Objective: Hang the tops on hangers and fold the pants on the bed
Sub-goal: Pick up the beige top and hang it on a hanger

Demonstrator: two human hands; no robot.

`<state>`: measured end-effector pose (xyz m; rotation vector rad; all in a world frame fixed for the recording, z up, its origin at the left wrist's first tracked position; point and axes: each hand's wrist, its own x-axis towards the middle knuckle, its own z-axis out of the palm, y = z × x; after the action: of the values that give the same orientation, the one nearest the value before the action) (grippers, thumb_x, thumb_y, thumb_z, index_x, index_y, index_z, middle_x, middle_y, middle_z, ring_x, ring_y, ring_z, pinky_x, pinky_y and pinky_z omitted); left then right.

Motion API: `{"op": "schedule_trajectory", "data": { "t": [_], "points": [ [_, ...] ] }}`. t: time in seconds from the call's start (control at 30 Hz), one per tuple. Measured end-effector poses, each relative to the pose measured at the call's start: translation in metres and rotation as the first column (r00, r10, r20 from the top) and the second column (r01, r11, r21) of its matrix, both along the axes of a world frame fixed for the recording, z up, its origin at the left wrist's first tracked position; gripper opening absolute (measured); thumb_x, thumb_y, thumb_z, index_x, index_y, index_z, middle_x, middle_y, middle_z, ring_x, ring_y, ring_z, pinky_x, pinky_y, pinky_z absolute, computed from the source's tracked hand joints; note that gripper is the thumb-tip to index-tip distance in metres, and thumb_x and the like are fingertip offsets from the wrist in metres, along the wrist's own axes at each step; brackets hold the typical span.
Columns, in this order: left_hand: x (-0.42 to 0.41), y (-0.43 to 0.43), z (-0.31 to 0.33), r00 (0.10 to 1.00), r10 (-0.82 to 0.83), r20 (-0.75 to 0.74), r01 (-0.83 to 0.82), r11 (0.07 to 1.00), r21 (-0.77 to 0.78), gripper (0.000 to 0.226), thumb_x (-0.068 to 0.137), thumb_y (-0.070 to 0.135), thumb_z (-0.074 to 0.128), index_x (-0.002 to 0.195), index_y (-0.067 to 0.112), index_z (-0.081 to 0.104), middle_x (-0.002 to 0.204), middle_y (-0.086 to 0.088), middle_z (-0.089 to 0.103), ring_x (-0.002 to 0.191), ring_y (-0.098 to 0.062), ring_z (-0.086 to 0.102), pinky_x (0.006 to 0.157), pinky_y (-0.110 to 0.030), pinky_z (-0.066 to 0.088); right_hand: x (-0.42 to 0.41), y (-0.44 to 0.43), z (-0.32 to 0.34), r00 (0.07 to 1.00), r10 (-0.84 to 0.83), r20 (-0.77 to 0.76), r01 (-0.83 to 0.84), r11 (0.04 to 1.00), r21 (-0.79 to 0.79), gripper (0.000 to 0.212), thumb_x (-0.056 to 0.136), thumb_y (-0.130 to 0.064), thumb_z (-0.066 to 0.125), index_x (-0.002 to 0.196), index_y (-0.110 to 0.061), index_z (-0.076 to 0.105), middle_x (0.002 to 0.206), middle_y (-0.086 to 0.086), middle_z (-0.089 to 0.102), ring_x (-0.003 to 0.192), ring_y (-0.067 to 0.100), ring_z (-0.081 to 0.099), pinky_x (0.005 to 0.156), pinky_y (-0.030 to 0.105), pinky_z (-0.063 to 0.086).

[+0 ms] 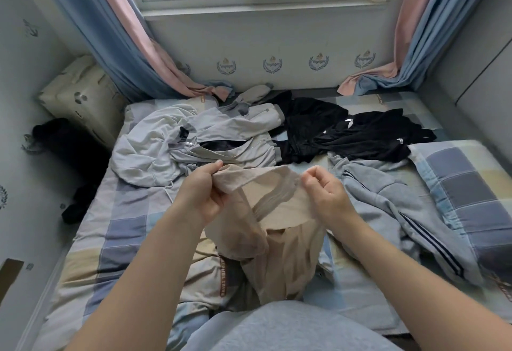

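Checked bed (133,228) beneath a window, strewn with grey tops (194,140), black garments (346,137) and grey pants (401,212). Left hand (206,194) and right hand (327,194), fingers curled, each pinch the beige garment (277,228) held above the bed's near edge.

Beige garment (277,212): thin, sheer, smooth stretch cloth, faint sheen. Grey jacket (221,134): matt smooth woven cloth. Black clothes (346,134): soft, plush-looking. Grey sweatpants (388,198): matt knit. Checked bed sheet (124,212): matt cotton-like cloth, creased.
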<state>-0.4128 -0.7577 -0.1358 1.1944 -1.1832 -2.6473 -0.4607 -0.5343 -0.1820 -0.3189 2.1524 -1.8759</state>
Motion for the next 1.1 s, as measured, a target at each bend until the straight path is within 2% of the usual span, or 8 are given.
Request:
{"op": "schedule_trajectory", "data": {
  "t": [0.13,0.23,0.4,0.57,0.67,0.77,0.97,1.1],
  "points": [
    [-0.006,-0.018,-0.002,0.987,0.149,-0.054,-0.14,0.981,0.135,0.03,0.104,0.008,0.045,0.075,0.007,0.051,0.055,-0.001,0.052,0.041,-0.008,0.052,0.039,-0.015,0.048,-0.014,0.022,-0.006,0.952,0.302,-0.04,-0.272,0.902,0.335,0.025,0.088,-0.02,0.076,0.077,-0.033,0.057,0.056,-0.013,0.051,0.048,0.005,0.038,0.05,0.018,0.032],
    [-0.008,-0.027,-0.009,0.971,0.215,-0.101,-0.195,0.964,0.182,0.035,0.103,0.0,0.04,0.069,0.003,0.051,0.049,-0.003,0.051,0.037,-0.008,0.052,0.038,-0.016,0.047,-0.023,0.035,-0.029,0.969,0.196,-0.153,-0.046,0.745,0.665,0.033,0.086,-0.008,0.065,0.069,-0.034,0.055,0.062,-0.007,0.059,0.057,0.01,0.052,0.05,0.02,0.034],
    [-0.008,-0.032,-0.025,0.957,0.269,-0.111,-0.256,0.959,0.12,0.03,0.103,-0.003,0.039,0.078,0.001,0.056,0.06,-0.007,0.06,0.05,-0.011,0.061,0.046,-0.019,0.053,-0.024,0.056,-0.045,0.99,0.003,-0.141,0.114,0.574,0.811,0.022,0.09,-0.012,0.054,0.07,-0.018,0.06,0.079,0.007,0.057,0.088,0.033,0.056,0.068,0.036,0.042],
    [0.001,-0.015,-0.059,0.989,-0.149,-0.016,0.138,0.947,-0.291,0.027,0.101,0.016,0.059,0.127,0.009,0.059,0.114,-0.009,0.069,0.101,-0.028,0.067,0.089,-0.046,0.054,-0.022,0.032,-0.021,0.998,-0.021,-0.057,0.052,0.786,0.616,0.03,0.092,-0.011,0.047,0.063,-0.007,0.042,0.058,0.007,0.044,0.06,0.026,0.048,0.053,0.036,0.04],
    [0.015,0.016,-0.066,0.867,-0.488,0.102,0.464,0.714,-0.525,0.048,0.084,0.035,0.08,0.125,0.016,0.064,0.11,-0.007,0.072,0.096,-0.021,0.071,0.081,-0.04,0.057,-0.02,0.006,0.004,0.97,-0.142,0.199,0.088,0.962,0.26,0.027,0.095,-0.005,0.04,0.073,-0.003,0.056,0.066,0.016,0.059,0.054,0.023,0.06,0.054,0.046,0.058],
    [0.03,0.06,-0.072,0.578,-0.803,0.146,0.699,0.396,-0.595,0.053,0.069,0.046,0.085,0.115,0.029,0.064,0.106,0.001,0.075,0.096,-0.016,0.073,0.076,-0.032,0.057,-0.02,-0.015,0.028,0.927,-0.114,0.358,0.135,0.99,-0.035,0.036,0.093,-0.003,0.038,0.072,-0.006,0.067,0.065,0.017,0.067,0.054,0.028,0.066,0.05,0.039,0.057],
    [0.034,0.076,-0.094,0.748,-0.542,0.383,0.57,0.227,-0.79,0.024,0.078,0.026,0.06,0.103,0.026,0.061,0.096,0.005,0.07,0.093,-0.017,0.065,0.082,-0.041,0.055,-0.028,-0.024,0.043,0.914,-0.178,0.365,0.262,0.945,-0.197,0.02,0.099,-0.006,0.04,0.087,-0.002,0.055,0.072,0.018,0.064,0.057,0.027,0.07,0.051,0.036,0.058],
    [0.03,0.047,-0.101,0.863,-0.434,0.258,0.474,0.518,-0.713,0.017,0.095,0.008,0.056,0.081,0.011,0.066,0.078,-0.006,0.068,0.076,-0.024,0.062,0.068,-0.037,0.049,-0.027,-0.019,0.031,0.923,-0.137,0.359,0.223,0.952,-0.208,0.014,0.105,-0.009,0.044,0.096,-0.008,0.055,0.099,0.015,0.067,0.083,0.023,0.072,0.07,0.035,0.061]
  ]
}}
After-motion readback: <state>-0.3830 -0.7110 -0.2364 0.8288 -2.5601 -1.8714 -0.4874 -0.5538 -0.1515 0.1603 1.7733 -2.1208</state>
